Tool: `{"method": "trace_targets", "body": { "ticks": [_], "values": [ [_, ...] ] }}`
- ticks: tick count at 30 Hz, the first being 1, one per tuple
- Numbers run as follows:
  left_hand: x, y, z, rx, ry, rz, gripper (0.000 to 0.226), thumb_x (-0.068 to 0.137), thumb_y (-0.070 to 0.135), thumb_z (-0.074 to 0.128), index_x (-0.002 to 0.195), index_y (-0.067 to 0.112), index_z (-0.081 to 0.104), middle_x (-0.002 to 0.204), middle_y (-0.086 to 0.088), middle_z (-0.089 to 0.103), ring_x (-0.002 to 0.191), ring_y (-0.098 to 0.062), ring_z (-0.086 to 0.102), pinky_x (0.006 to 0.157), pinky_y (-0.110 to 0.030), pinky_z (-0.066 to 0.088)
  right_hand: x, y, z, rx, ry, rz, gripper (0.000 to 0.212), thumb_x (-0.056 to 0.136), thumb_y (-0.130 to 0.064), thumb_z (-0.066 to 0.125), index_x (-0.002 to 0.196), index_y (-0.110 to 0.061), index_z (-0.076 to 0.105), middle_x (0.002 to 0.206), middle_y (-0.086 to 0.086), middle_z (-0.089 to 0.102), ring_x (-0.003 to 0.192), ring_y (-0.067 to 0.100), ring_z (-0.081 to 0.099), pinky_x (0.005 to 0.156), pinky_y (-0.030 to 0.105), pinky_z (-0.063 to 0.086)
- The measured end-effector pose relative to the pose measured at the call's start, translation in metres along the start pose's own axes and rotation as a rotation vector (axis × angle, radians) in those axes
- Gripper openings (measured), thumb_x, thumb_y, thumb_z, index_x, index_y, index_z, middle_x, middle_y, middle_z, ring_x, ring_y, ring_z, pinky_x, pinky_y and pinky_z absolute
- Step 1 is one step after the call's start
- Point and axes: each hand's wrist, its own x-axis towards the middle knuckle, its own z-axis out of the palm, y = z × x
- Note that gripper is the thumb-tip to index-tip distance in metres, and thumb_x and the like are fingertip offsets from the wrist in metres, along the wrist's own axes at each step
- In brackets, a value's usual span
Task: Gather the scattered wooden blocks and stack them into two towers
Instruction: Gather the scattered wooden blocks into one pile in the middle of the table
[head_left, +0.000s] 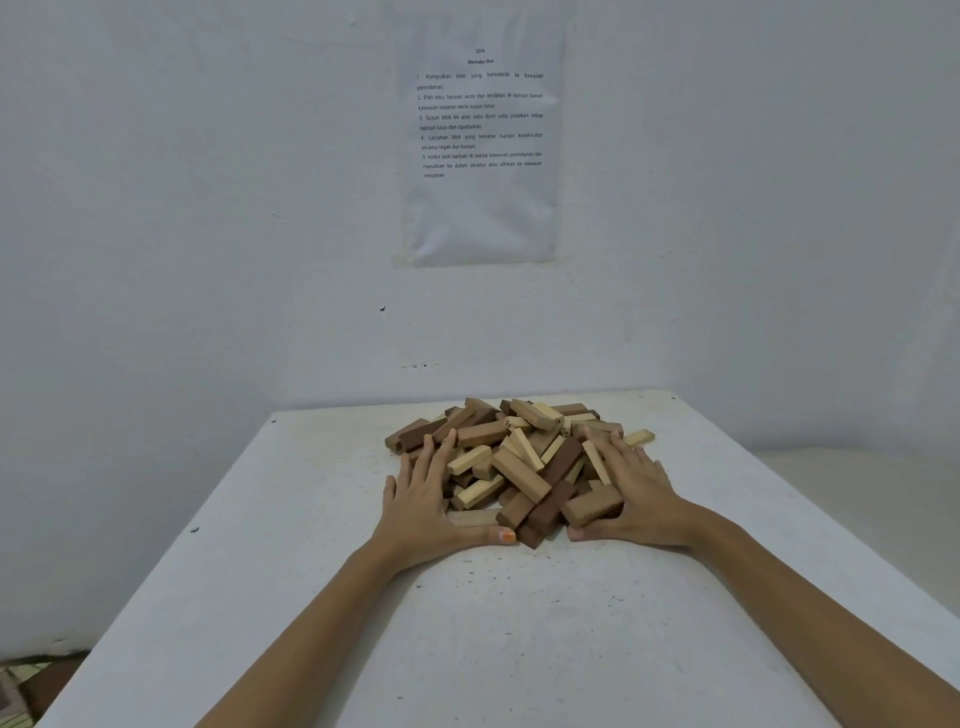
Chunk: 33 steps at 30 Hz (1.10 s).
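Blocks (519, 460): pale cream, tan, dark brown mixed. Table (519, 623): white, dark-speckled. Left thumbnail (507, 535): orange. Wall (208, 208): white.

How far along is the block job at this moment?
Done: the blocks lie gathered in one heap on the table. In hand: the left hand and right hand press flat against the heap's two sides; one pale block pokes out at the far right. Left: both towers, since no block is stacked in order yet.

Beyond the left hand (423, 501) and right hand (634, 499), the white speckled surface (519, 649) meets a pale wall (208, 208); a printed sheet (480, 156) hangs above.
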Motion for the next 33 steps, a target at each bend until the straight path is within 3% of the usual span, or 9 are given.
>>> {"method": "trace_targets", "body": {
  "ticks": [5, 9, 13, 17, 21, 26, 29, 33],
  "values": [
    [-0.004, 0.002, -0.001, -0.043, 0.042, 0.03, 0.143, 0.027, 0.099, 0.047, 0.148, 0.045, -0.007, 0.16, 0.001, -0.008, 0.148, -0.024, -0.006, 0.116, -0.055, 0.001, -0.003, 0.002, -0.001, 0.024, 0.03, -0.036, 0.133, 0.043, -0.09, 0.062, 0.149, -0.047, -0.005, 0.16, -0.008, 0.002, 0.148, 0.028, -0.002, 0.117, 0.06, 0.002],
    [-0.013, -0.001, -0.003, -0.011, 0.114, 0.126, 0.136, 0.034, 0.099, 0.044, 0.149, 0.042, -0.001, 0.16, -0.004, 0.0, 0.147, -0.022, -0.007, 0.116, -0.049, -0.008, -0.014, 0.003, -0.009, 0.009, 0.01, -0.084, 0.124, 0.051, -0.085, 0.064, 0.15, -0.046, -0.001, 0.158, -0.009, 0.015, 0.147, 0.029, 0.007, 0.117, 0.06, 0.007],
    [-0.025, 0.001, -0.006, -0.006, 0.15, 0.269, 0.122, 0.045, 0.098, 0.044, 0.148, 0.043, 0.007, 0.16, 0.004, 0.007, 0.148, -0.018, -0.005, 0.117, -0.037, -0.006, -0.03, -0.001, -0.02, 0.08, 0.029, -0.168, 0.114, 0.058, -0.063, 0.078, 0.149, -0.046, 0.011, 0.146, -0.017, 0.028, 0.139, 0.015, 0.022, 0.118, 0.046, 0.019],
    [-0.038, 0.021, -0.006, -0.045, 0.21, 0.381, 0.096, 0.061, 0.081, 0.055, 0.143, 0.038, 0.03, 0.15, 0.013, 0.028, 0.142, -0.008, 0.017, 0.109, -0.026, 0.013, -0.039, -0.007, -0.021, -0.014, 0.129, -0.366, 0.075, 0.064, -0.061, 0.074, 0.132, -0.048, 0.048, 0.154, -0.011, 0.027, 0.145, 0.011, 0.017, 0.119, 0.041, 0.015],
    [-0.047, 0.045, 0.002, 0.031, 0.265, 0.489, 0.063, 0.073, 0.066, 0.053, 0.125, 0.03, 0.053, 0.128, 0.013, 0.047, 0.125, -0.009, 0.038, 0.1, -0.015, 0.013, -0.052, -0.023, -0.019, -0.032, 0.209, -0.391, 0.035, 0.074, -0.035, 0.082, 0.108, -0.033, 0.071, 0.145, -0.006, 0.041, 0.14, 0.006, 0.019, 0.115, 0.032, 0.019],
    [-0.043, 0.073, 0.02, 0.165, 0.275, 0.537, 0.055, 0.075, 0.06, 0.045, 0.11, 0.022, 0.063, 0.114, 0.006, 0.054, 0.112, -0.014, 0.043, 0.086, -0.02, 0.019, -0.064, -0.03, -0.018, 0.0, 0.292, -0.356, 0.018, 0.081, -0.028, 0.076, 0.097, -0.019, 0.075, 0.126, -0.003, 0.058, 0.131, 0.012, 0.037, 0.103, 0.024, 0.03],
    [-0.038, 0.087, 0.031, 0.169, 0.298, 0.515, 0.041, 0.079, 0.05, 0.057, 0.107, 0.022, 0.065, 0.113, 0.007, 0.052, 0.111, -0.015, 0.042, 0.084, -0.022, 0.018, -0.07, -0.032, -0.018, 0.056, 0.375, -0.349, 0.016, 0.081, -0.024, 0.076, 0.095, -0.016, 0.073, 0.105, -0.006, 0.066, 0.106, 0.009, 0.051, 0.087, 0.024, 0.042],
    [-0.033, 0.099, 0.04, 0.197, 0.291, 0.441, 0.036, 0.082, 0.035, 0.059, 0.115, 0.02, 0.064, 0.112, 0.006, 0.049, 0.111, -0.017, 0.037, 0.092, -0.026, 0.02, -0.081, -0.041, -0.022, 0.206, 0.431, -0.265, 0.014, 0.083, -0.017, 0.074, 0.097, -0.014, 0.071, 0.086, -0.023, 0.058, 0.092, -0.005, 0.051, 0.078, 0.006, 0.036]
  ]
}}
